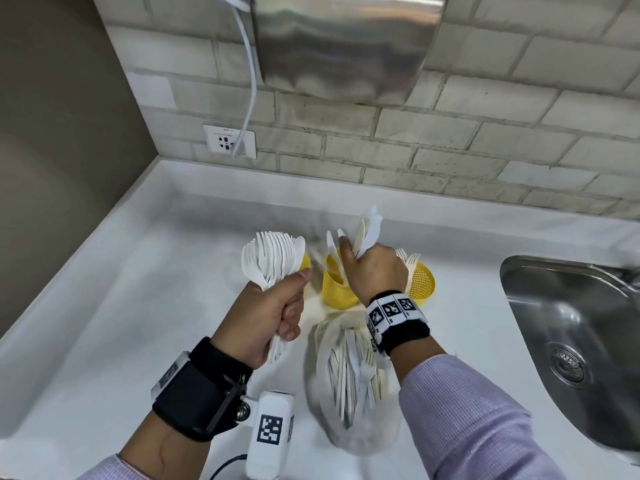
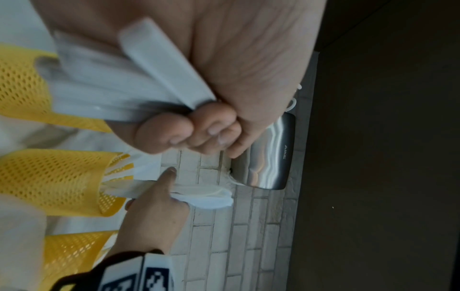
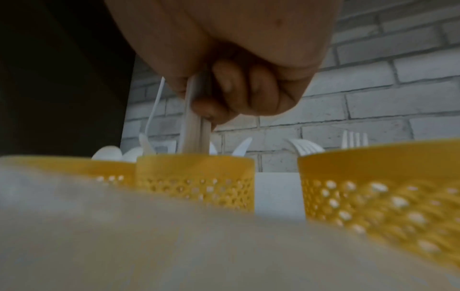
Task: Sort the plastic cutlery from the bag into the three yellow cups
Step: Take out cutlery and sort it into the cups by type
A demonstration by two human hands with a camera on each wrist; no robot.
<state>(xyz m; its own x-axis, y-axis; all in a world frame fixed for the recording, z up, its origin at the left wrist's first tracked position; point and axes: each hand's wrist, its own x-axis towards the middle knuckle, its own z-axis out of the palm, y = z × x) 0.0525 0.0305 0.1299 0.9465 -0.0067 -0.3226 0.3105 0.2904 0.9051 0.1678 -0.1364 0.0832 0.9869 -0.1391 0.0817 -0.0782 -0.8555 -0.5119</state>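
Note:
Three yellow mesh cups stand in a row on the white counter: the left cup [image 1: 304,259] behind my left hand, the middle cup [image 1: 337,289], and the right cup [image 1: 422,282] holding forks. My left hand [image 1: 277,306] grips a thick bundle of white plastic spoons [image 1: 273,254], bowls up, in front of the left cup. My right hand [image 1: 375,268] grips a few white knives [image 1: 369,230] over the middle cup, their lower ends [image 3: 194,133] reaching down towards its rim [image 3: 195,160]. The clear bag [image 1: 349,386] with more cutlery lies in front of the cups, under my right wrist.
A steel sink [image 1: 571,341] is sunk into the counter at the right. The brick wall carries a steel hand dryer [image 1: 346,43], its white cable [image 1: 251,81] and a socket [image 1: 229,141]. A dark side wall [image 1: 52,133] closes the left.

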